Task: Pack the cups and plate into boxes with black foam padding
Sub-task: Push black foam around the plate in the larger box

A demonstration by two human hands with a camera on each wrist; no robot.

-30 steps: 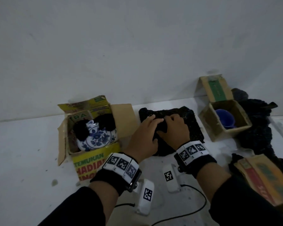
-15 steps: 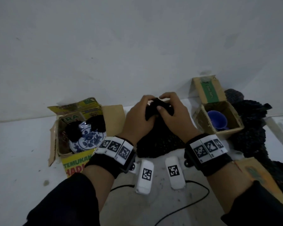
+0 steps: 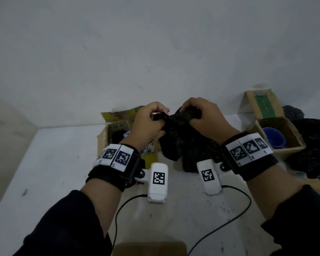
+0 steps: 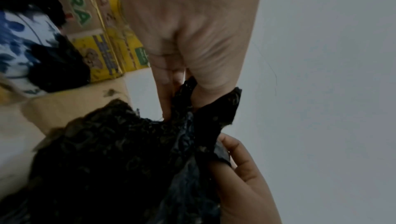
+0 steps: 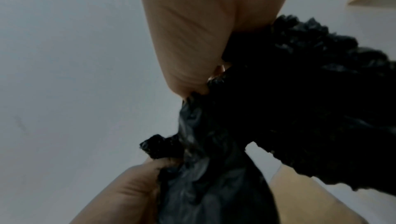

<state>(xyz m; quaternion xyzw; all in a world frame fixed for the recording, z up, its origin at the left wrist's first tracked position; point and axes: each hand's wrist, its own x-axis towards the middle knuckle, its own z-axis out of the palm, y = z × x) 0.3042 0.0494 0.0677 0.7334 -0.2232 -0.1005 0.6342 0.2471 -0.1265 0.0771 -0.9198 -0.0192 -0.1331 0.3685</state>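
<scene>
Both hands hold one sheet of black foam padding point(image 3: 181, 133) up off the white table. My left hand point(image 3: 151, 119) pinches its top left corner; my right hand point(image 3: 201, 115) grips the top edge beside it. The sheet point(image 4: 120, 156) hangs down between them point(image 5: 268, 109). Behind my left wrist stands the yellow box point(image 3: 116, 124) with the blue-and-white plate point(image 4: 19, 41) and black foam point(image 4: 55, 68) in it. At the right, a brown box point(image 3: 286, 133) holds a blue cup point(image 3: 274, 137).
More black foam point(image 3: 314, 145) is heaped right of the brown box. The brown box's open lid point(image 3: 262, 106) leans against the wall. A cardboard edge point(image 3: 150, 248) shows at the table's near side. Black cables point(image 3: 220, 228) trail over the table.
Both hands have gathered the black foam sheet, which lay flat a second ago, and raised its top edge off the table. The view has swung left and down.
</scene>
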